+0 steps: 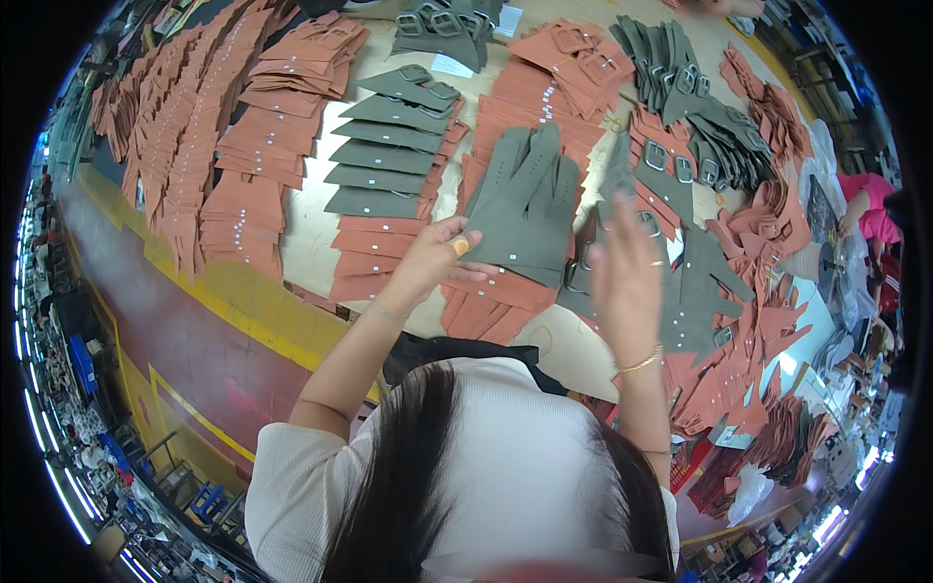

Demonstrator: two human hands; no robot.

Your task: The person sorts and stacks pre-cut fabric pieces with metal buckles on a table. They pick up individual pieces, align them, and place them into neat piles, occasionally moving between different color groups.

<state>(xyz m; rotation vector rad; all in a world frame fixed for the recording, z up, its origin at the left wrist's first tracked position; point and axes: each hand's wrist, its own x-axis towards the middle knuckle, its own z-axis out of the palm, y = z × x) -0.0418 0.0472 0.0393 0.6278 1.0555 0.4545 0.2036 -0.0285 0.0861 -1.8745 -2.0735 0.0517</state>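
My left hand (442, 255) is at the left edge of a dark green leather piece (520, 214), its fingers closed on that edge. The piece has several pointed straps with punched holes and a small white sticker near its lower edge. It lies over a pile of rust-orange leather pieces (496, 301). My right hand (625, 257) is raised to the right of it, smeared by motion. A blurred dark green strip (616, 170) shows just beyond its fingertips; whether the hand holds it is unclear.
Left of centre lies a fanned row of green buckled pieces (379, 155). Long overlapping stacks of orange pieces (262, 146) cover the table's left side. Green buckled pieces (671, 73) and loose orange ones (768, 223) crowd the right. Another person's pink sleeve (870, 204) shows at far right.
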